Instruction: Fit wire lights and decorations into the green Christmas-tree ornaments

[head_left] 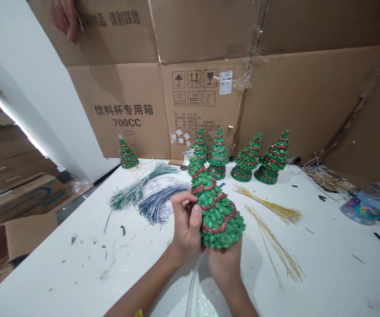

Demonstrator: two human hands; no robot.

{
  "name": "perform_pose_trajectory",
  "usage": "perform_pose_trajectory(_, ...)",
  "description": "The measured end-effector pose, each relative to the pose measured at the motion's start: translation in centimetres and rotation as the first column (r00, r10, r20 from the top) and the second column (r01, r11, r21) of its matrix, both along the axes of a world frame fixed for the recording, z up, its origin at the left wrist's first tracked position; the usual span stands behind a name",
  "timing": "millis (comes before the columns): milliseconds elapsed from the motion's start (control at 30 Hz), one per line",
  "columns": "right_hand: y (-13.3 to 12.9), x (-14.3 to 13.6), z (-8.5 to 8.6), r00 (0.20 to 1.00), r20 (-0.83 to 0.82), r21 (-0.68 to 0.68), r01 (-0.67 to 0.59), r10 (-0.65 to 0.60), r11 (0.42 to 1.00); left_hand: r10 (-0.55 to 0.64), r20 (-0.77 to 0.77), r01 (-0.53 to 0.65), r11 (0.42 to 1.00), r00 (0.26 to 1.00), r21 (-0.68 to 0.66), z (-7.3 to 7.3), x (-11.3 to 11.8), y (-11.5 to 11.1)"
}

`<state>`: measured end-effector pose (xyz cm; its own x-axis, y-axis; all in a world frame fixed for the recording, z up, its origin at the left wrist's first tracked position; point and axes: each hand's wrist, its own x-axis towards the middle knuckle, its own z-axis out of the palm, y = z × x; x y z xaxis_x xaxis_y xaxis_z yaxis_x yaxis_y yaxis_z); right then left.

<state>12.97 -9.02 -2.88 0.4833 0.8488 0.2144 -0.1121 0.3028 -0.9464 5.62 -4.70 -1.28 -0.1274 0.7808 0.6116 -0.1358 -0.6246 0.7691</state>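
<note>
A glittery green Christmas tree figurine (218, 215) with red garlands is held up above the white table, its tip leaning to the left. My left hand (188, 222) grips its left side, the thumb and bent fingers pressed against the branches. Under the base is my right hand (226, 259), its fingers hidden behind and beneath the tree. A pale cord or tube (192, 286) hangs down between my wrists. To the left lie a bundle of blue wires (163, 200) and a bundle of green wires (137, 187). Yellow wires (272, 206) spread out to the right.
Several similar trees (247, 158) stand at the table's back, and a smaller tree (128, 154) is at the back left. Cardboard sheets (196, 35) wall off the far side. A plastic bottle (371, 200) lies at the right. Another person's hand (66, 20) shows at the top left.
</note>
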Motion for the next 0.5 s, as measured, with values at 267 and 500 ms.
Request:
perform_pose_trajectory(267,-1.2,-0.2,0.5,0.890,-0.407,-0.091,-0.264,0.206,0.960,-0.011,0.055,0.007,0.998,0.998,0.069,0.8,-0.1,0.5)
perform_pose_trajectory(500,-4.2,1.9,1.9,0.889,-0.360,-0.191,-0.367,0.283,0.910,0.204,0.009,-0.200,0.951,0.979,0.237,0.9,-0.8,2.3)
